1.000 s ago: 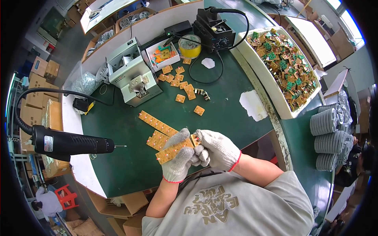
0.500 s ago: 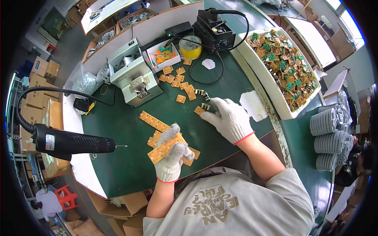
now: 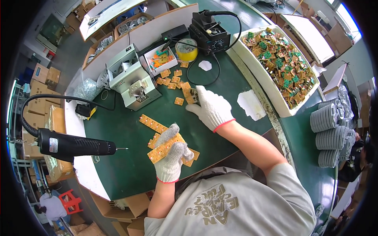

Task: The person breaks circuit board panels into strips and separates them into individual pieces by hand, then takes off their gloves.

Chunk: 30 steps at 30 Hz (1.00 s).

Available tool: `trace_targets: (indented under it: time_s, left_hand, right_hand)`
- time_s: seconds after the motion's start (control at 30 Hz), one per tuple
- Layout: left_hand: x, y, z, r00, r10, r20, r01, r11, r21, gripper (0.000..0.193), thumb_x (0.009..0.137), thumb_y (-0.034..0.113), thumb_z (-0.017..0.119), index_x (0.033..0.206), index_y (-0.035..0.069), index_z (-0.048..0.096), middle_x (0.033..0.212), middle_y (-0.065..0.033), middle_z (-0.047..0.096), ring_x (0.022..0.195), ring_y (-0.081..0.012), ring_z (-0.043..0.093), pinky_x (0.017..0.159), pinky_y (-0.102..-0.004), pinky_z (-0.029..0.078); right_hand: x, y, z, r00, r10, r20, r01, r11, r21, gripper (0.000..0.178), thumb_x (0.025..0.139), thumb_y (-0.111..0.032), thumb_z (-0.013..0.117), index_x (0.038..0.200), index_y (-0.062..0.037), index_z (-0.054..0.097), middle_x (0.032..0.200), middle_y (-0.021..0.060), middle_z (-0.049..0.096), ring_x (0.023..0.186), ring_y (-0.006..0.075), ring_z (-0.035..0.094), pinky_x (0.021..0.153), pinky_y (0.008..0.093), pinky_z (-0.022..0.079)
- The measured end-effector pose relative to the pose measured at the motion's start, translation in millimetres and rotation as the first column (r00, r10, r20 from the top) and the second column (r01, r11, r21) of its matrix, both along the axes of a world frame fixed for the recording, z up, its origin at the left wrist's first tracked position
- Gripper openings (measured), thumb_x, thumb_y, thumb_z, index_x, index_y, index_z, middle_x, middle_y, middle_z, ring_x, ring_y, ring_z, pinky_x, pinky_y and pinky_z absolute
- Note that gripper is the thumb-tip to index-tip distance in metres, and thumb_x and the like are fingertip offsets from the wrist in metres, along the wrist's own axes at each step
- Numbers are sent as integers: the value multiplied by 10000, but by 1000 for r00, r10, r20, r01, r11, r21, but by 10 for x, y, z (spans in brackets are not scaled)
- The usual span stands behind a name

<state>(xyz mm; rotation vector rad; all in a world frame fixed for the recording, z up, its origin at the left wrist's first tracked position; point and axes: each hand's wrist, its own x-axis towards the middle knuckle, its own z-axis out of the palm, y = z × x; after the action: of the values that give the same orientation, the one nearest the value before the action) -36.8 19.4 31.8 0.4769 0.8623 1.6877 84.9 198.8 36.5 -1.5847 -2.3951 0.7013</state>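
Observation:
Both my hands wear white knitted gloves with red cuffs. My left hand (image 3: pixel 169 167) is closed around an orange circuit board strip (image 3: pixel 158 154) with small parts along it. Beneath that hand, more board pieces (image 3: pixel 189 160) stick out, and another strip (image 3: pixel 152 122) slants away behind it. Farther right, my right hand (image 3: pixel 212 108) has its thumb and fingers closed about small circuit boards (image 3: pixel 191 96), some with dark and metal parts; the fingers partly cover them. Loose small orange boards (image 3: pixel 171 85) are scattered just to the left of it.
A silver bench machine (image 3: pixel 138 84) stands behind the strips, beside a white box of coloured parts (image 3: pixel 167 65). A black soldering station (image 3: pixel 210 35) is at the back. At right, a white tray (image 3: pixel 252 78) holds piled boards. An electric screwdriver (image 3: pixel 78 143) juts in from the left.
My right hand has moved left and away from me, and the small boards that lay by its fingertips are now gathered between its fingers. My left hand keeps its hold on the strip.

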Motion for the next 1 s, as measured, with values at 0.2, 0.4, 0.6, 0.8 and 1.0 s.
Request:
trace_targets:
  time_s: [0.2, 0.4, 0.6, 0.8, 1.0]
  left_hand:
    - [-82, -53, 12, 995, 70, -71, -73, 997, -32, 549, 872, -25, 761, 1395, 34, 609, 961, -92, 647, 675, -179, 603, 576, -279, 529]
    - [-15, -31, 88, 990, 27, -139, -35, 998, -53, 602, 837, -87, 763, 1405, 30, 601, 1047, -131, 667, 730, -193, 625, 591, -290, 544]
    - [116, 77, 162, 976, -139, -169, 129, 989, -68, 635, 814, -88, 783, 1411, 22, 595, 1097, -185, 691, 766, -206, 640, 565, -294, 537]
    - [81, -4, -26, 979, -69, -190, 87, 992, 89, 638, 803, -66, 797, 1403, 35, 603, 1070, -211, 705, 759, -211, 645, 531, -290, 514]
    - [9, -72, -124, 994, -110, 19, 110, 994, -9, 606, 819, -32, 794, 1390, 53, 612, 978, -200, 704, 722, -206, 637, 542, -309, 520]
  right_hand:
    - [39, -29, 113, 996, 15, -87, -13, 1000, 25, 753, 863, -457, 741, 1432, -50, 463, 1067, 166, 724, 905, 374, 715, 804, 431, 570]
    - [491, -550, 263, 627, -312, -714, -308, 742, -595, 354, 1027, -277, 646, 1252, -4, 628, 909, 82, 698, 708, 131, 649, 596, 263, 541]
    - [511, -699, 207, 592, -407, -696, -510, 480, -714, 290, 1054, -270, 617, 1167, -7, 658, 808, 68, 680, 647, 106, 623, 540, 231, 516]
    - [528, -750, 238, 533, -531, -658, -520, 407, -751, 260, 1061, -262, 602, 1121, -15, 655, 767, 73, 681, 590, 106, 601, 493, 216, 479]
    - [404, -918, 79, 408, -686, -603, -573, 322, -754, 251, 1067, -257, 589, 1118, -20, 655, 739, 70, 674, 563, 106, 583, 464, 214, 444]
